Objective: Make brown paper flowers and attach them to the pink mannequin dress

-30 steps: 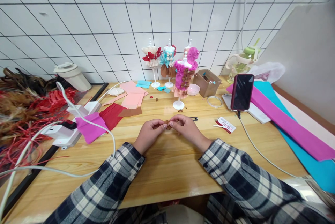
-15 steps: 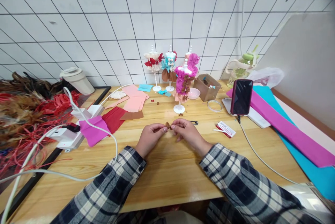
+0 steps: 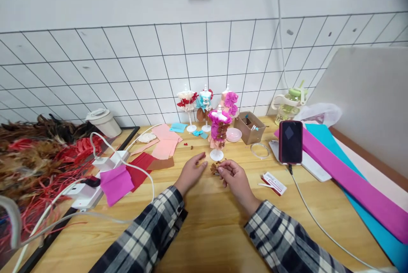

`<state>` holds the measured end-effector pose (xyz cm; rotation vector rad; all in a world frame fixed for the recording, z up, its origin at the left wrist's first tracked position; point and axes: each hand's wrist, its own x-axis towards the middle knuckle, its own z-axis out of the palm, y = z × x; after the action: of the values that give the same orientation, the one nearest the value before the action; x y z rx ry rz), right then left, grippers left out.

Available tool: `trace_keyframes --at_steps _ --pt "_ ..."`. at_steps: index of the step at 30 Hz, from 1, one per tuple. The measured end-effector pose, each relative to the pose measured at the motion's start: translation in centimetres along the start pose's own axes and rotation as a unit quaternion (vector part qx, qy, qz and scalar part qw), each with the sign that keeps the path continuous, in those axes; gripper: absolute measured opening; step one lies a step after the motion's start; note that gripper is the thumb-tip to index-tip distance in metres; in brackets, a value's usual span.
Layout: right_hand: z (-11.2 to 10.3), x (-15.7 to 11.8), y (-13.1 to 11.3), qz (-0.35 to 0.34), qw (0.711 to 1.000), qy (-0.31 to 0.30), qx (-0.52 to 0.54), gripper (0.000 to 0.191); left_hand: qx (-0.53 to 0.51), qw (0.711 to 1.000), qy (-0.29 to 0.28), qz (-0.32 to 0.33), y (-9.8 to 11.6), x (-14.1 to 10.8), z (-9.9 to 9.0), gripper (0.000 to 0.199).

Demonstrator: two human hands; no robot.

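My right hand (image 3: 232, 175) pinches a small brown crepe-paper piece (image 3: 214, 168), gathered like a bow or petal, between thumb and fingertips. To its left, my left hand (image 3: 192, 174) has its fingers apart and holds nothing. Just beyond both hands stands a mini dress form (image 3: 219, 130) on a white base, wrapped in magenta and peach paper with brown bows down its front. Behind it are more dress forms: one with cream and red paper (image 3: 187, 102), one with blue (image 3: 204, 103), one with pink flowers (image 3: 230, 100).
Pink paper sheets (image 3: 165, 139), red paper (image 3: 142, 170) and a magenta square (image 3: 116, 184) lie left, beside a power strip (image 3: 87, 198) with looping cables. A cardboard box (image 3: 250, 128), pink bowl (image 3: 233, 135), phone (image 3: 290, 142) and long paper strips (image 3: 347, 179) are at right.
My left hand has let go of the brown paper piece and opened. My right hand keeps hold of it, now nearer the front dress form's base. The camera view has tilted up.
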<state>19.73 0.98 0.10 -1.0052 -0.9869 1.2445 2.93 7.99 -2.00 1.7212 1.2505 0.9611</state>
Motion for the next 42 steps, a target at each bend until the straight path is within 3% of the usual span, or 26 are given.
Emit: trace_keyframes --at_steps 6,10,16,20,23,26,37,42 --pt "-0.8 0.6 0.7 -0.037 0.999 -0.024 -0.027 0.025 0.017 0.999 -0.031 0.036 -0.1 4.8 4.3 0.049" --pt "-0.7 0.3 0.9 -0.055 0.993 -0.065 -0.087 0.021 0.007 0.999 -0.023 0.032 -0.1 5.5 5.1 0.038" --pt "0.0 -0.9 -0.6 -0.102 0.971 -0.087 -0.197 0.018 0.042 0.999 -0.004 0.028 -0.2 3.6 3.9 0.034" --pt "1.0 0.1 -5.4 -0.170 0.962 -0.028 -0.213 0.016 0.057 0.998 0.014 0.038 0.2 1.8 3.1 0.032" --pt "1.7 2.1 -9.3 -0.234 0.947 0.006 -0.222 0.026 0.043 0.998 0.020 0.043 0.5 0.9 2.9 0.032" --pt "1.7 4.1 -11.3 -0.255 0.938 0.021 -0.236 0.022 0.026 0.998 0.018 0.051 0.8 0.5 3.2 0.032" --pt "0.4 6.3 -10.6 -0.263 0.933 0.112 -0.220 0.026 0.023 0.998 -0.004 0.065 1.3 0.2 4.1 0.031" --pt "0.3 6.6 -10.4 -0.267 0.928 0.093 -0.242 0.023 0.005 0.998 -0.011 0.054 1.1 0.2 4.4 0.030"
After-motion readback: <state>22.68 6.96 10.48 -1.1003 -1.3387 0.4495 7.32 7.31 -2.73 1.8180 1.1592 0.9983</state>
